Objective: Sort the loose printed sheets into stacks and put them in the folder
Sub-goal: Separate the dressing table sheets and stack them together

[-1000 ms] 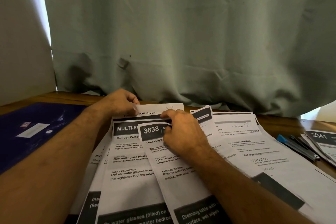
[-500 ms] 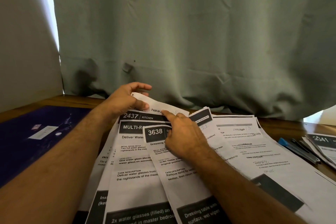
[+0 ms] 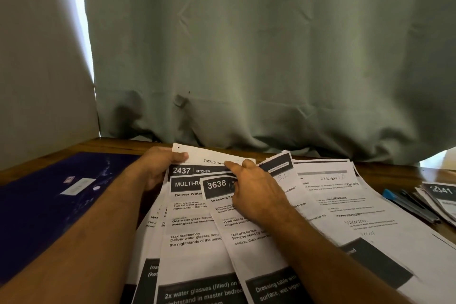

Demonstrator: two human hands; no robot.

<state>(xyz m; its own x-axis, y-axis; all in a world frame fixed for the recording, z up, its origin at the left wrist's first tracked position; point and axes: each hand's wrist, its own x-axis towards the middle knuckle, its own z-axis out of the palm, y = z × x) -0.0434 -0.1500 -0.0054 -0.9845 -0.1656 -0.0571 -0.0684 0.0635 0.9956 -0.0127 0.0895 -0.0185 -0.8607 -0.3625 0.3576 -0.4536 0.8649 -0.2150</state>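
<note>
Two hands work at a fan of printed sheets spread over the wooden tabletop (image 3: 128,144). The left hand (image 3: 158,168) grips the far left corner of the rearmost sheet (image 3: 197,154), thumb curled over its top edge, the one headed "TASK ID". The right hand (image 3: 256,192) lies on the fan with fingers loosely bent, its forefinger stretched out and pressing on that same sheet beside the heading; it holds nothing that can be seen.

In the fan, at least five overlapping sheets can be told apart (the lower layers are too hidden for an exact count). One is numbered 2437 (image 3: 195,229), one 3638 (image 3: 237,242) lying over its right side, and a larger pale sheet (image 3: 345,207) reaches to the right.

One dark blue folder (image 3: 44,205) lies flat and closed at the left, just beside the fan, with a white label on its cover. At the far right sits a second small pile, its top sheet numbered 2341 (image 3: 441,195), and next to it several pens (image 3: 407,205), one with a blue cap. A green curtain (image 3: 246,57) hangs behind.
</note>
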